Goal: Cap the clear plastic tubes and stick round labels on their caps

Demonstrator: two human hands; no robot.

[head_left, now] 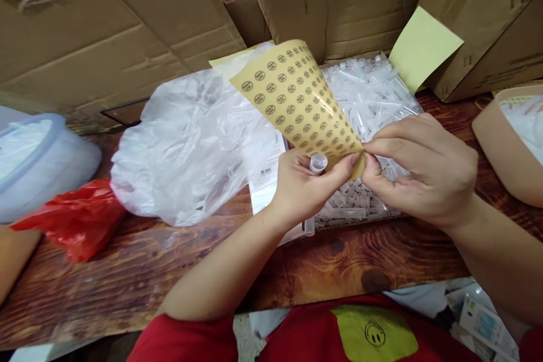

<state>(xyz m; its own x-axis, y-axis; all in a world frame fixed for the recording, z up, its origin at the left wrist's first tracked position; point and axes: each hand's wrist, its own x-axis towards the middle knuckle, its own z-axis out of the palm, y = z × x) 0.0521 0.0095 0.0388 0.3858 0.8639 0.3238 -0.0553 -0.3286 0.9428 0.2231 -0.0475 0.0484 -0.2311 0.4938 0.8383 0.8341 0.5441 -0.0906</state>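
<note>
A curled yellow sheet of round printed stickers (297, 99) stands up from my hands in the middle of the view. My left hand (301, 184) grips its lower edge under the thumb, and a clear plastic tube (318, 164) pokes out of the same curled fingers. At the sheet's lower right corner, the thumb and forefinger of my right hand (419, 169) are pinched together; whether they hold the corner or a single sticker is too small to tell. Behind and below both hands lies a shallow box of small clear plastic tubes (365, 96).
Left of the box lie a crumpled clear plastic bag (182, 147) and a red bag (80, 218). A bluish tub (55, 153) stands far left, a beige tub (504, 136) far right. Cardboard boxes (114, 28) wall off the back; a plain yellow sheet (424, 48) leans there.
</note>
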